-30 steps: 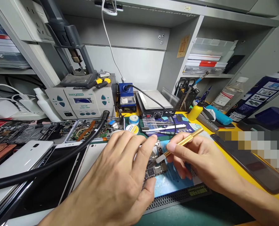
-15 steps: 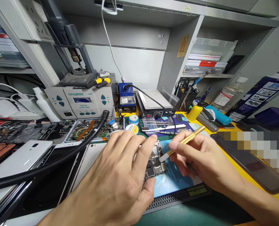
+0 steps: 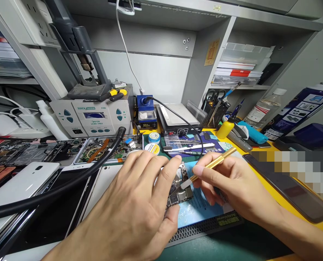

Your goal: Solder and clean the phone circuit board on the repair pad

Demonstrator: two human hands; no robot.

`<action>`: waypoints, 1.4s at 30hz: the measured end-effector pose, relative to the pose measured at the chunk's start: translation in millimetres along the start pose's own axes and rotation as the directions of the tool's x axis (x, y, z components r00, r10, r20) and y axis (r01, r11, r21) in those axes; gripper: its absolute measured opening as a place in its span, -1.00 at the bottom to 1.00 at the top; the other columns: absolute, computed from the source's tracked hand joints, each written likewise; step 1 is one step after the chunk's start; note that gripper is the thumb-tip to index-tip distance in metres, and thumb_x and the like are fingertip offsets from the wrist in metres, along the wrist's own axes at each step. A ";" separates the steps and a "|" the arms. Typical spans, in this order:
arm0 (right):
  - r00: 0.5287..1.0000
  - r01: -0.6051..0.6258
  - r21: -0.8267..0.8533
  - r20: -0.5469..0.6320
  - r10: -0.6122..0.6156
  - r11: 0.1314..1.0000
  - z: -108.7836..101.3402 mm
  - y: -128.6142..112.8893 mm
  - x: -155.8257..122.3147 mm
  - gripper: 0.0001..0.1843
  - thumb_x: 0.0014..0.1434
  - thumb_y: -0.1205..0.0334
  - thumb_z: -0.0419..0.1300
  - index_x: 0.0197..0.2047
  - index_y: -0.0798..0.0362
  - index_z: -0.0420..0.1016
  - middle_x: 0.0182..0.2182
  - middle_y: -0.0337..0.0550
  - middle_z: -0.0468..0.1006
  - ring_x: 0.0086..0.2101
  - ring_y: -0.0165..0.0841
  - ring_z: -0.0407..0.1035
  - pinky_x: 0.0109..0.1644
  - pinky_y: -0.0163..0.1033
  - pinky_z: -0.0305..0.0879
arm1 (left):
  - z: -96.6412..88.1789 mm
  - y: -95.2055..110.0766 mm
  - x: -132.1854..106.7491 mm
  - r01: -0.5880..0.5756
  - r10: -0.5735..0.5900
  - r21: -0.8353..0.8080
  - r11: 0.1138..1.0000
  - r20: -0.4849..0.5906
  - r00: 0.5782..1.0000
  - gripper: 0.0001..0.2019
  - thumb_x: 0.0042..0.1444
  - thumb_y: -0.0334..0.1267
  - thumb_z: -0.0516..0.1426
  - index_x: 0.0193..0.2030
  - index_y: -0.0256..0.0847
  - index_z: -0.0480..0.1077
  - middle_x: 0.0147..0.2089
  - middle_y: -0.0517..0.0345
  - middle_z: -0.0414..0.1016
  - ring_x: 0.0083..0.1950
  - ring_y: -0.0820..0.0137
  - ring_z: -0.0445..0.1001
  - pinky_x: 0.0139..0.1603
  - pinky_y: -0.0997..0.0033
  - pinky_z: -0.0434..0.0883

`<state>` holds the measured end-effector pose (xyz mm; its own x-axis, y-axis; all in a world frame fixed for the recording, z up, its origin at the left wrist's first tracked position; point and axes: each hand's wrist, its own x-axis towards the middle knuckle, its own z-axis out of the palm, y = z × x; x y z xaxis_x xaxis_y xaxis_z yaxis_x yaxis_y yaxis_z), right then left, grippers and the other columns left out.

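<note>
L hand: L hand is half open, arched as a bridge, back of it turned up to the camera; it has hold of the board, thumb by the near edge, index tip by the far end; other fingertips are hidden, so their contact I can't tell
L forearm: comes in from the bottom edge, left of centre, and points fwd and to the right
R hand: R hand is closed in a pen-like grip on the tool, thumb and index pinched on the handle, lower fingers curled loosely beneath, close above the sheet
R forearm: enters from the lower right corner, slopes up to the left, wrist a bit bent
Tool: tool w/ gold handle and flat pale tip, held at a slant, upper end to the right; tip is over the board, at or just above its surface, exact contact I can't tell
Board: board is btwn the two hands, on the blue sheet, its left part covered by L hand
Under: perforated strip along the near side of the sheet, green mat in front of it
Behind: white brush lying approx crosswise, two small jars to its left
Right: dark phone, beside R forearm
Left: black hose, crossing above the other phones
</note>
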<state>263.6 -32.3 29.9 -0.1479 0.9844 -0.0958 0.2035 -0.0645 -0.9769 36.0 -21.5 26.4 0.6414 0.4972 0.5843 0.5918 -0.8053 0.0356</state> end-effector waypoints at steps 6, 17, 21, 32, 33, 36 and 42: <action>0.999 0.013 0.096 -0.035 -0.009 0.995 -1.1 1.9 2.0 -0.74 0.25 0.09 0.31 -0.40 0.02 0.45 -0.70 -0.33 0.46 -0.71 -0.49 0.22 -0.69 -0.46 0.06 | 0.2 1.2 -1.2 -0.009 0.009 0.005 1.000 0.005 1.000 -0.44 0.14 -0.30 0.20 0.28 -0.43 0.28 0.05 -0.13 0.42 0.06 0.07 0.37 0.10 0.00 0.35; 0.999 0.038 0.094 -0.037 -0.035 0.995 -0.3 0.5 1.4 -0.79 0.24 0.17 0.31 -0.39 0.03 0.46 -0.69 -0.34 0.48 -0.70 -0.52 0.24 -0.67 -0.48 0.08 | -0.1 0.3 0.1 -0.025 0.025 0.009 1.000 -0.004 1.000 -0.46 0.14 -0.32 0.20 0.25 -0.46 0.30 0.02 -0.15 0.43 0.05 0.07 0.36 0.09 0.01 0.34; 0.998 0.034 0.120 -0.052 -0.028 0.992 0.3 0.1 1.8 -0.78 0.22 0.16 0.34 -0.40 0.04 0.46 -0.69 -0.34 0.49 -0.72 -0.52 0.23 -0.70 -0.49 0.07 | -0.3 0.6 -0.6 -0.019 0.019 0.006 1.000 -0.001 1.000 -0.47 0.15 -0.32 0.19 0.26 -0.44 0.29 0.03 -0.15 0.42 0.05 0.07 0.36 0.07 0.00 0.35; 0.996 0.030 0.168 -0.082 -0.016 0.985 0.4 2.3 6.0 -0.72 0.25 0.06 0.32 -0.40 0.06 0.51 -0.64 -0.30 0.53 -0.73 -0.52 0.29 -0.74 -0.51 0.09 | 1.9 0.1 -0.8 0.003 -0.003 -0.025 1.000 -0.002 1.000 -0.45 0.13 -0.32 0.21 0.27 -0.41 0.30 0.05 -0.13 0.45 0.05 0.08 0.37 0.11 -0.01 0.36; 0.997 0.023 0.181 -0.077 -0.009 0.983 0.0 2.0 6.6 -0.71 0.25 0.06 0.31 -0.40 0.08 0.53 -0.62 -0.27 0.56 -0.73 -0.52 0.30 -0.74 -0.51 0.10 | 1.9 0.4 -0.8 0.006 -0.006 -0.026 1.000 -0.003 1.000 -0.44 0.13 -0.32 0.21 0.27 -0.41 0.30 0.06 -0.12 0.45 0.06 0.09 0.37 0.12 -0.01 0.35; 1.000 -0.002 0.228 -0.021 0.007 0.974 -2.8 0.6 8.8 -0.70 0.26 0.04 0.31 -0.34 0.12 0.58 -0.51 -0.17 0.63 -0.72 -0.53 0.35 -0.74 -0.52 0.11 | 0.8 1.5 -1.7 0.011 -0.011 -0.023 1.000 0.002 1.000 -0.43 0.14 -0.31 0.21 0.29 -0.39 0.27 0.08 -0.11 0.45 0.07 0.10 0.36 0.15 -0.01 0.34; 0.993 -0.050 0.325 0.119 0.012 0.945 -6.6 -0.4 9.2 -0.77 0.18 0.12 0.36 -0.36 0.12 0.53 -0.50 -0.25 0.56 -0.69 -0.54 0.33 -0.71 -0.49 0.18 | 1.1 2.5 -3.2 0.031 -0.030 -0.047 0.998 0.035 0.999 -0.38 0.14 -0.29 0.20 0.34 -0.34 0.19 0.12 -0.09 0.43 0.10 0.12 0.35 0.20 0.00 0.33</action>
<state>268.5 -22.1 30.7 -0.2592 0.9571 -0.1292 -0.1146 -0.1633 -0.9799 36.0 -24.7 23.7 0.6404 0.5318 0.5541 0.5877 -0.8038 0.0923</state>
